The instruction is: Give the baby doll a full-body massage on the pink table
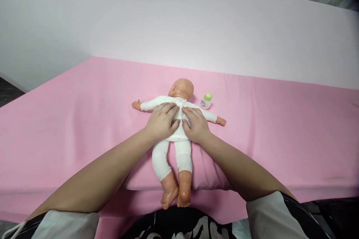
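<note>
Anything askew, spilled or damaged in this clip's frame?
Nothing stands out. The plastic baby doll in white clothes lies face down on the pink sheet, both hands (left hand, right hand) flat on its back. The small white bottle with green cap stands upright, no spill.

A pink sheet point(280, 127) covers the bed before a plain pale wall point(140, 18).
</note>
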`<action>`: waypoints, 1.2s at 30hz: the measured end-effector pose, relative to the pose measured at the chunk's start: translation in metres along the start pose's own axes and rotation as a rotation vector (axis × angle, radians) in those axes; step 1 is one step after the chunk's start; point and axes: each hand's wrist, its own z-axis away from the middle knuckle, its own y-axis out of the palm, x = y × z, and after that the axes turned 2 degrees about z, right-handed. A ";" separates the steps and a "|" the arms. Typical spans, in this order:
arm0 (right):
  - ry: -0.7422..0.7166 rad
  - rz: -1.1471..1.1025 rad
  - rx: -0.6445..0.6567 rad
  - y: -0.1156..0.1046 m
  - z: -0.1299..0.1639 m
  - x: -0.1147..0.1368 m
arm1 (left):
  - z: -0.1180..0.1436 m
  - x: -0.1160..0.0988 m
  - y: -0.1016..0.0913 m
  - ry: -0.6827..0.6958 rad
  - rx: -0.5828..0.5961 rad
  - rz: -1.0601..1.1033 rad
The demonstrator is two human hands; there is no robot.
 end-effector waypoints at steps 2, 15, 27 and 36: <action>0.012 0.005 0.086 0.003 -0.001 -0.002 | -0.002 0.002 0.001 -0.022 0.081 0.005; -0.012 0.010 -0.026 0.006 -0.001 -0.009 | 0.000 0.005 0.003 0.003 0.032 -0.009; 0.058 -0.015 0.144 0.009 -0.004 -0.016 | -0.006 0.013 0.005 -0.107 0.215 0.040; 0.212 0.037 0.243 0.009 -0.013 -0.017 | -0.013 0.026 0.005 -0.160 0.257 0.112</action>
